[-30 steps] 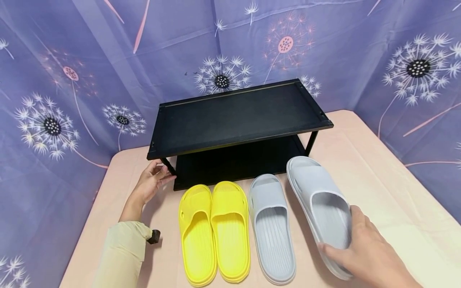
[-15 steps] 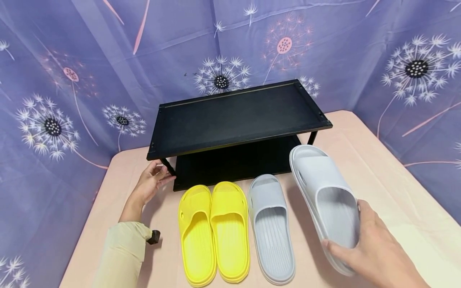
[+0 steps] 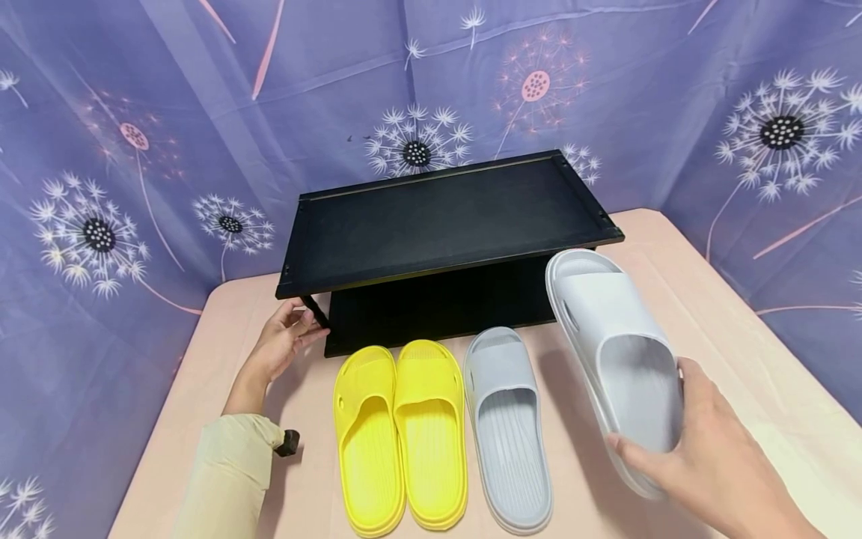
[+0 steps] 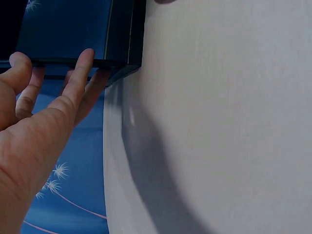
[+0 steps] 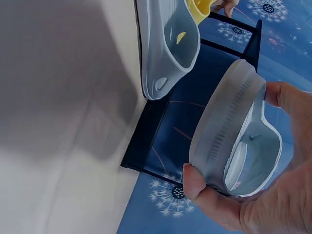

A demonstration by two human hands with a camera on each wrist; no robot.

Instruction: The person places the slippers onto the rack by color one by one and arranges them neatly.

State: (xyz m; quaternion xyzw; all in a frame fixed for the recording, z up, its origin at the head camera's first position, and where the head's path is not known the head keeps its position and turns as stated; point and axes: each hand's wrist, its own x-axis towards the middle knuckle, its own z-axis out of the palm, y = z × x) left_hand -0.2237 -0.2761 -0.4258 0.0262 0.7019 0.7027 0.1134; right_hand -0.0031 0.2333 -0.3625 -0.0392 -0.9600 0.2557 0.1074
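My right hand (image 3: 714, 449) grips a grey slide slipper (image 3: 616, 307) by its heel end, thumb on one side and fingers on the other. The slipper is raised, toe toward the rack, with a shadow on the cloth. In the right wrist view the held slipper (image 5: 224, 131) shows its ribbed edge. My left hand (image 3: 286, 337) holds the left end of a black two-tier shoe rack (image 3: 444, 217) at its post; its fingers (image 4: 80, 73) lie on both sides of a bar. The second grey slipper (image 3: 508, 434) lies in front of the rack, to the right of a yellow pair (image 3: 431, 434).
Pink cloth (image 3: 727, 329) covers the surface under everything. Purple curtains (image 3: 323, 90) with dandelion prints stand behind and on both sides. The rack's lower shelf (image 3: 431, 307) lies in shade beneath the upper one.
My right hand has lifted the grey slipper higher and moved it slightly right and forward, its toe now overlapping the rack's right front corner area. The left hand stays at the post.
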